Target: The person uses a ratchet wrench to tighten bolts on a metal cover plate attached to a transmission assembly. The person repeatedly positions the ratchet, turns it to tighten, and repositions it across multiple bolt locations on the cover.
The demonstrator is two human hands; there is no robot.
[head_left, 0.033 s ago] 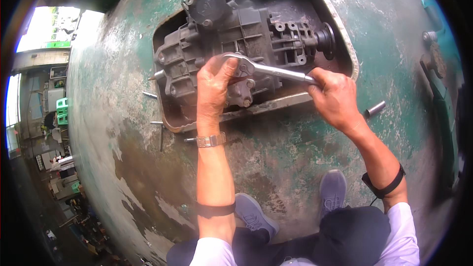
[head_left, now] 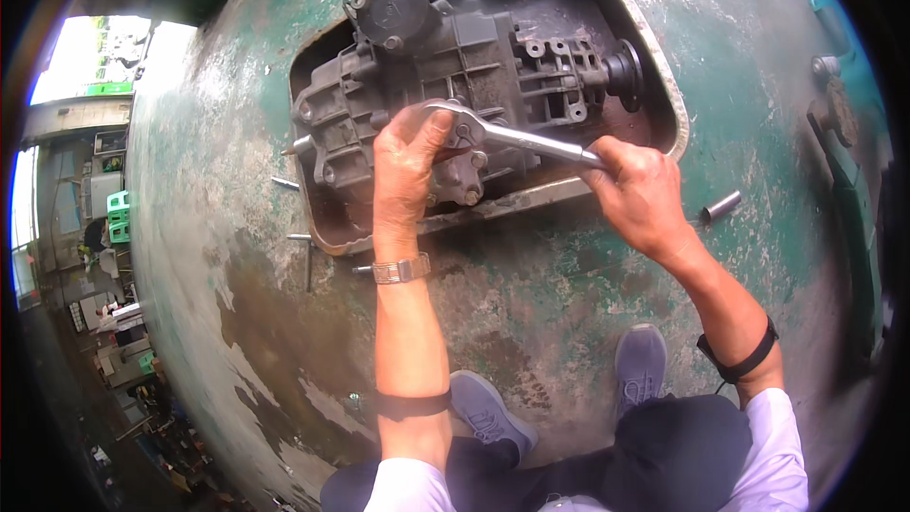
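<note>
A silver ratchet wrench (head_left: 531, 140) lies across the near side of a grey metal gearbox (head_left: 474, 47). My right hand (head_left: 633, 188) is wrapped round the end of its handle. At the ratchet's round head, my left hand (head_left: 408, 156) grips with the thumb on top and the fingers curled behind, partly hidden. Below the head is a bolted bracket on the housing (head_left: 462, 180); what the wrench sits on underneath is hidden. The gearbox rests in a deep metal tray (head_left: 559, 194), its round output flange (head_left: 626, 76) toward the right end.
A short metal tube (head_left: 721, 207) lies on the green, worn floor right of the tray. Several thin metal rods or tools, one a bar (head_left: 307, 264), lie by its left corner. A teal metal stand (head_left: 853, 190) is at the far right. Cluttered shelves (head_left: 104, 218) line the left.
Hardly anything differs. The gearbox, tray and hands sit slightly further left in the picture, and both hands keep their hold on the ratchet wrench.
</note>
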